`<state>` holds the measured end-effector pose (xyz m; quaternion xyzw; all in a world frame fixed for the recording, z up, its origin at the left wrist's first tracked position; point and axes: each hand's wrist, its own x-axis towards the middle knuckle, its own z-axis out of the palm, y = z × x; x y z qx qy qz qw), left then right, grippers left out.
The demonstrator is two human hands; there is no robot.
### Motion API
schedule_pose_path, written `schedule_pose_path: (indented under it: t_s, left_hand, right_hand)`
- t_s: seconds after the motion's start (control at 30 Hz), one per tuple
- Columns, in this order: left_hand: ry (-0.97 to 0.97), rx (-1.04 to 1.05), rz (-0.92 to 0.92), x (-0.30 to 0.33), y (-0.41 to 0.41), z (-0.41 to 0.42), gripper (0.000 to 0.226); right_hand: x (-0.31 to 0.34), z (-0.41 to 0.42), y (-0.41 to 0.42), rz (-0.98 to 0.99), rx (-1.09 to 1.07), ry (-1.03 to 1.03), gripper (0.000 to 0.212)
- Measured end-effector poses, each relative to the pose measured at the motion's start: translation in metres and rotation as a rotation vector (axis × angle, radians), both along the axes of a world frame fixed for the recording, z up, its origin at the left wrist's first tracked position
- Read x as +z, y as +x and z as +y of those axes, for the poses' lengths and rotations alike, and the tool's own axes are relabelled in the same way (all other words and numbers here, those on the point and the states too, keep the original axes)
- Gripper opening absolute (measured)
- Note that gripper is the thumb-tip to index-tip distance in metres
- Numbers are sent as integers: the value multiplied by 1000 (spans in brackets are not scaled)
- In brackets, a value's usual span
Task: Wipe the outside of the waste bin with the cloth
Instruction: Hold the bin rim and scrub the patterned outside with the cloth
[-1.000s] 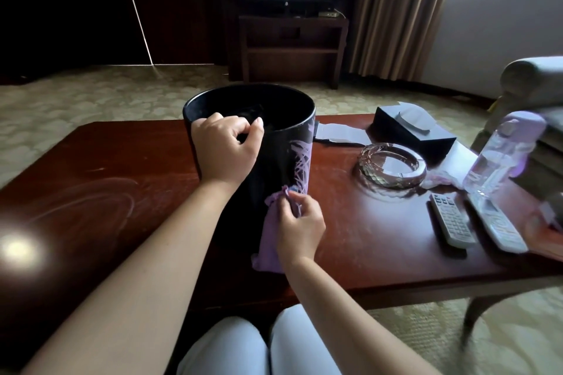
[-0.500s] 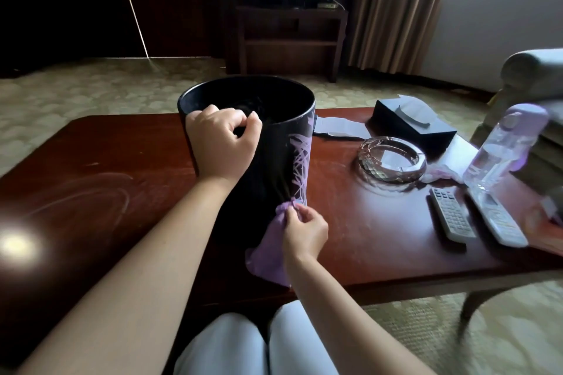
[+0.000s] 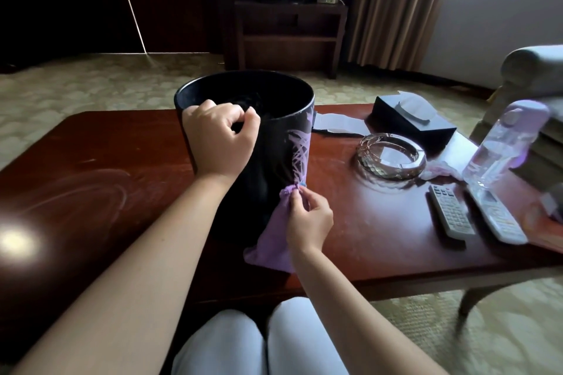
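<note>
Bin (image 3: pixel 274 143) upright on table (image 3: pixel 91 167), black, near the front edge. Left hand (image 3: pixel 219 137) curled over the bin's near rim, gripping it. Right hand (image 3: pixel 309 219) pinches a bunched purple cloth (image 3: pixel 271 240) against the bin's lower right wall; the rest of the cloth hangs down to the table. Ashtray (image 3: pixel 391 157), two remotes (image 3: pixel 452 213), bottle (image 3: pixel 502 143) to the right, apart from the bin.

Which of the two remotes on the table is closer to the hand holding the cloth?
The grey remote with many small buttons; the white remote lies beyond it, farther from the right hand pinching the purple cloth.
</note>
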<state>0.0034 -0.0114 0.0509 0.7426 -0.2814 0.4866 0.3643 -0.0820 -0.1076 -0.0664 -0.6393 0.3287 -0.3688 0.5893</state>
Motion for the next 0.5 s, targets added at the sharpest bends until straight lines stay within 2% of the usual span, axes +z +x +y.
schedule_pose_path:
  t_s: [0.1,0.3,0.5]
  left_hand:
    - [-1,-8,-8,1,-1,0,37]
    - [-7,3,-12,0,1,-1,37]
    - [-10,2,-3,-1,1,-1,37]
  right_hand:
    - [-2,6,1,-35,-38,-53,15]
    - [-49,-2,-13,353,195,-172,21]
    - [-44,-23,-2,387,150,-155,21]
